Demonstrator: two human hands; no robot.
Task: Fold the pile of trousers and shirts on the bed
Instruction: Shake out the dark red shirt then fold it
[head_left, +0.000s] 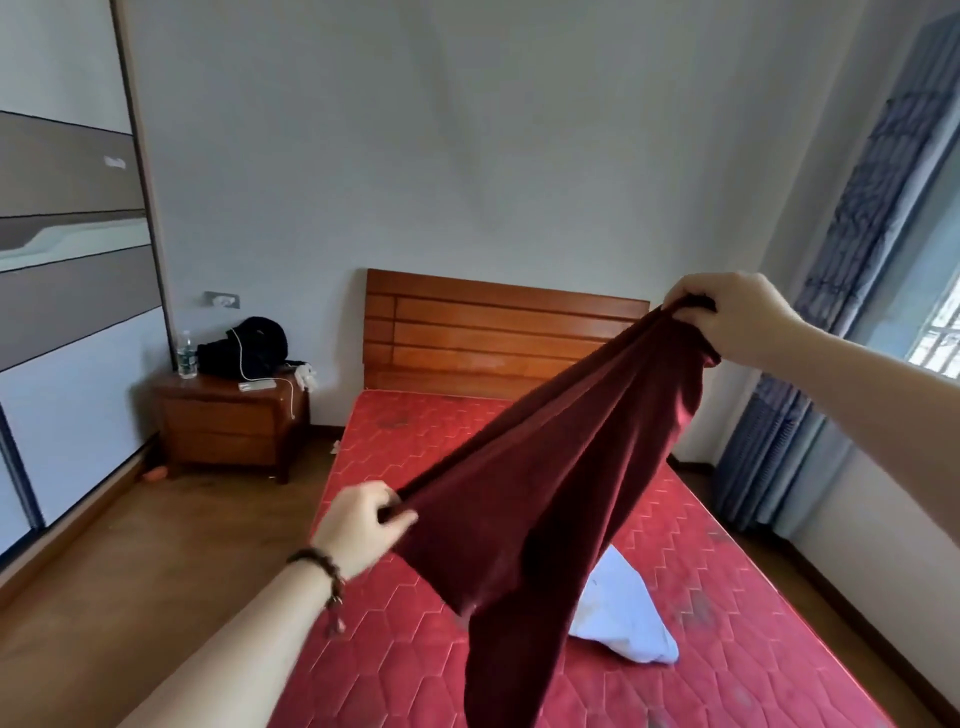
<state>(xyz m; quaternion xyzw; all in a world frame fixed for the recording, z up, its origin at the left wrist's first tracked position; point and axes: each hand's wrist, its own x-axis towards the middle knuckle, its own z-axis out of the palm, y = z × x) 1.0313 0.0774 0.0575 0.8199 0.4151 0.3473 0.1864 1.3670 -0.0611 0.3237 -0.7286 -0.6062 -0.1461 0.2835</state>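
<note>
A dark red garment (545, 493) of soft, sheeny fabric is held stretched in the air above the bed (727, 597), its top edge pulled taut. One corner is pinched by the left hand (363, 525), the other is gripped higher up by the right hand (732, 317). A crumpled white garment (623, 618) is seen on the quilted red mattress, partly hidden behind the hanging cloth.
</note>
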